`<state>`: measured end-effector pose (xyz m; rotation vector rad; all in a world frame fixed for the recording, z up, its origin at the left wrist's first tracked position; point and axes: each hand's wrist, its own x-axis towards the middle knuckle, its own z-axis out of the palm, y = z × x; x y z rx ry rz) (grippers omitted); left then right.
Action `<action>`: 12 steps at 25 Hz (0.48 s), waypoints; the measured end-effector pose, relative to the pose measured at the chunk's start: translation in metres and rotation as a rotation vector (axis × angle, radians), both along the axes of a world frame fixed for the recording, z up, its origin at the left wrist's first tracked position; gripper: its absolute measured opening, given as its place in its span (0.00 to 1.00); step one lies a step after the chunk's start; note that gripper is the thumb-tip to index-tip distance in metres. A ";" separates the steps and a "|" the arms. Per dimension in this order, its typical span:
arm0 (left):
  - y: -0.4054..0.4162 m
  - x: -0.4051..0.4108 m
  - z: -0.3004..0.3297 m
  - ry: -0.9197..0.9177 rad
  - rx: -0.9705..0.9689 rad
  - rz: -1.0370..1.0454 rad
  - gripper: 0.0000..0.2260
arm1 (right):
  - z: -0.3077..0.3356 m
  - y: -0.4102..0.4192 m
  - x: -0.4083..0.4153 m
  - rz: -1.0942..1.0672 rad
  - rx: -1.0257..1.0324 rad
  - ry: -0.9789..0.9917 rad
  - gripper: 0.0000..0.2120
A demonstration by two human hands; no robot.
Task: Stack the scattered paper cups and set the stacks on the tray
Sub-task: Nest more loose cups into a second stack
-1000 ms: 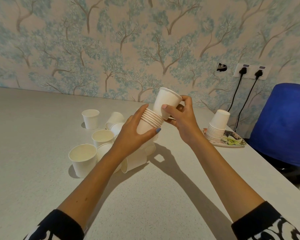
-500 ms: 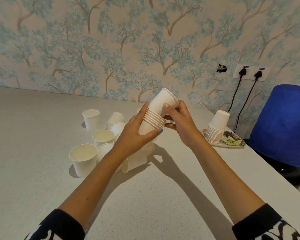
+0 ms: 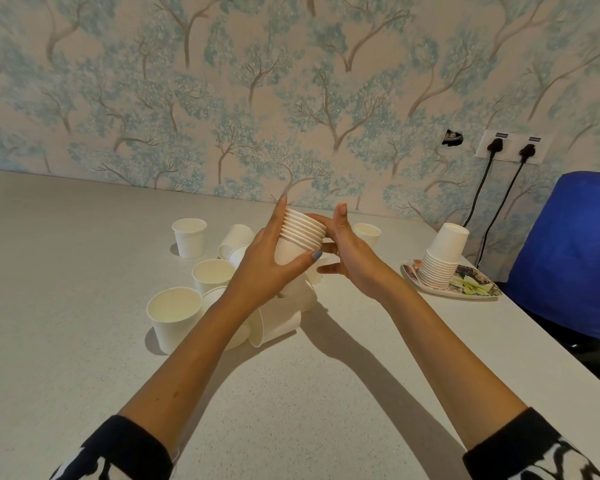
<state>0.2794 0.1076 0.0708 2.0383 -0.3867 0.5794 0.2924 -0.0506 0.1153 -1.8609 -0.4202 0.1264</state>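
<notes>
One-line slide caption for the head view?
Left hand grips cup stack, right hand alongside; another stack on tray.

- Two cup stacks: held stack [image 3: 302, 233], tray stack [image 3: 442, 261] at three o'clock.
- One tray [image 3: 478, 289].
- Two wall plugs [image 3: 511, 148].
- Loose cups [image 3: 187, 237] overlap; count unclear.

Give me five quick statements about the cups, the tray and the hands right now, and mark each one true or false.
1. The left hand grips a nested stack of cups. True.
2. The tray holds no cups. False: an upside-down stack already stands on it.
3. The right hand has its fingers spread beside the held stack. True.
4. Every loose cup on the table stands upright. False: some lie on their sides, such as one below the left wrist.
5. The tray sits at the table's left end. False: it is on the right, near the blue chair.
</notes>
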 end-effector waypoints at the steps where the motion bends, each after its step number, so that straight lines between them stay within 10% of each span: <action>1: 0.002 0.000 0.000 -0.005 0.001 0.014 0.40 | 0.000 0.000 0.003 0.012 -0.034 0.000 0.31; 12: 0.020 0.005 0.002 -0.026 -0.078 0.134 0.37 | -0.035 -0.013 0.080 -0.239 -0.515 -0.241 0.24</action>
